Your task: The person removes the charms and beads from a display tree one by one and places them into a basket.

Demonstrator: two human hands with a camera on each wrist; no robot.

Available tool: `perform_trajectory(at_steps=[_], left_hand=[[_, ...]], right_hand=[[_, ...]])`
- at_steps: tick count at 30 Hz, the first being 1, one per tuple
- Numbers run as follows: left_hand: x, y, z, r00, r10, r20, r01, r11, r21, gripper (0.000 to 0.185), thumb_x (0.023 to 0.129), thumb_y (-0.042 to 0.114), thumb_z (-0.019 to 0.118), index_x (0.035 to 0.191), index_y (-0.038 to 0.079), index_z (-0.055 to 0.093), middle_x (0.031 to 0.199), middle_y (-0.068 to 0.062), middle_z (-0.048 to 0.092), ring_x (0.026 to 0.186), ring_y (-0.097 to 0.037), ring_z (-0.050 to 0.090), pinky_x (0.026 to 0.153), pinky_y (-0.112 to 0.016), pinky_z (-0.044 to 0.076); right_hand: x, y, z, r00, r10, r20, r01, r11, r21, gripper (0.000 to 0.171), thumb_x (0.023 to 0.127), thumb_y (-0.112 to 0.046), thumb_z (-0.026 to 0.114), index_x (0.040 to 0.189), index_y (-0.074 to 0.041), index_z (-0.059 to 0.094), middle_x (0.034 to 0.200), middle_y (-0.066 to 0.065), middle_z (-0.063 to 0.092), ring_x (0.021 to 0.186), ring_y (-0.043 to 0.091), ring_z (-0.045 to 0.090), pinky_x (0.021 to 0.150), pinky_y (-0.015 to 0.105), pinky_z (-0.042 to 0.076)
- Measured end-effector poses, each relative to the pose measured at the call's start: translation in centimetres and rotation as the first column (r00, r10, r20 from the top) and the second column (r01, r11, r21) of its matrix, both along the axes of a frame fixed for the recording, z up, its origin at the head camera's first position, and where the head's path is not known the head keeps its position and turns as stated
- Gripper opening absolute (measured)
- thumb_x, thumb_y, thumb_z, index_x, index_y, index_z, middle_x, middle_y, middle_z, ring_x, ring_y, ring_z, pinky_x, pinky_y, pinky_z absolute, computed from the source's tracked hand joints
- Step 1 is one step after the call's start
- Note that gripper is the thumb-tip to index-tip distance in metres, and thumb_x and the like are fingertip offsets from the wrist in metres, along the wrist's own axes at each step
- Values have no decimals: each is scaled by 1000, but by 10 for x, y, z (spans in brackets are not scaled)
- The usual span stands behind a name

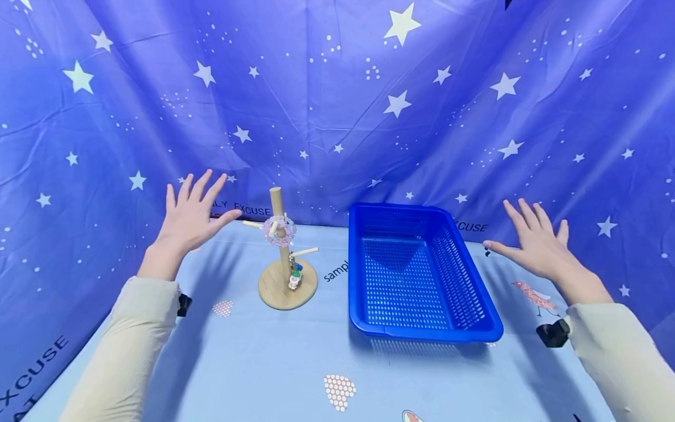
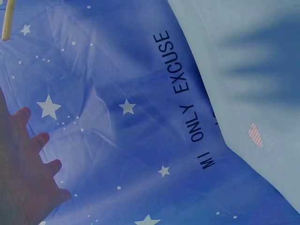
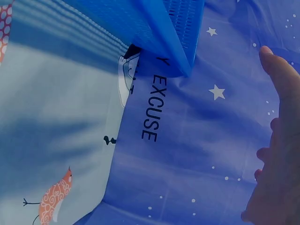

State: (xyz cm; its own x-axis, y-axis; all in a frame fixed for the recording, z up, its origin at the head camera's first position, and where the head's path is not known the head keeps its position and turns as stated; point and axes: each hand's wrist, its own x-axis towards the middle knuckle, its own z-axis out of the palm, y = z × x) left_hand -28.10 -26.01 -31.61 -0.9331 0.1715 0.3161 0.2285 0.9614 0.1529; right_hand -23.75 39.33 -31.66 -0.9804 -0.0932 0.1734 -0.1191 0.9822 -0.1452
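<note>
In the head view my left hand (image 1: 191, 218) is raised with fingers spread, left of a wooden peg stand (image 1: 274, 287), and holds nothing. A pinkish beaded ring, perhaps a bracelet (image 1: 285, 235), hangs around the stand's upper part. From a lower peg hangs a small charm cluster (image 1: 295, 278) in green, white and blue. On the other side my right hand (image 1: 539, 245), also spread and holding nothing, hovers right of a blue plastic basket (image 1: 422, 335). Both wrist views show part of each hand, the left fingers (image 2: 42, 140) and the right thumb (image 3: 276, 65), touching nothing.
A light blue printed cloth (image 1: 253, 363) covers the table. Behind it hangs a blue star-patterned curtain (image 1: 327, 105), which also runs along both sides. The basket has perforated walls and a raised rim, and stands right of the peg stand.
</note>
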Motion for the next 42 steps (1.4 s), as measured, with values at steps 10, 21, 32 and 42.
perform_trajectory(at_steps=[10, 21, 32, 42], left_hand=[[2, 3, -3, 1000, -19, -15, 19, 1000, 16, 89, 92, 75, 40, 161, 30, 7, 168, -7, 16, 154, -44, 3, 120, -69, -10], [4, 9, 0, 998, -65, -22, 66, 996, 62, 87, 93, 71, 47, 160, 25, 17, 162, -13, 32, 152, -41, 17, 122, -68, 0], [9, 13, -2, 997, -74, 17, 73, 994, 80, 84, 94, 68, 48, 160, 23, 20, 159, -17, 37, 149, -42, 26, 124, -63, 8], [12, 17, -8, 994, -107, 10, 105, 984, 145, 75, 97, 62, 49, 155, 18, 35, 159, -13, 39, 148, -37, 31, 126, -56, 13]], right_hand=[[-1, -2, -2, 999, 40, -4, -40, 998, -48, 108, 88, -60, 64, 160, -15, -2, 165, 27, -5, 150, 53, -6, 112, 80, 1], [1, -9, -2, 998, 64, -12, -64, 996, -62, 105, 87, -59, 66, 161, -14, 5, 164, 28, 8, 149, 54, 8, 113, 79, 6], [4, -10, -6, 997, 75, -26, -76, 995, -63, 104, 88, -57, 66, 160, -11, 8, 162, 31, 12, 147, 55, 11, 114, 78, 8], [5, -10, -11, 995, 96, -31, -98, 993, -58, 103, 88, -55, 68, 160, -9, 10, 159, 34, 20, 144, 57, 18, 112, 77, 14]])
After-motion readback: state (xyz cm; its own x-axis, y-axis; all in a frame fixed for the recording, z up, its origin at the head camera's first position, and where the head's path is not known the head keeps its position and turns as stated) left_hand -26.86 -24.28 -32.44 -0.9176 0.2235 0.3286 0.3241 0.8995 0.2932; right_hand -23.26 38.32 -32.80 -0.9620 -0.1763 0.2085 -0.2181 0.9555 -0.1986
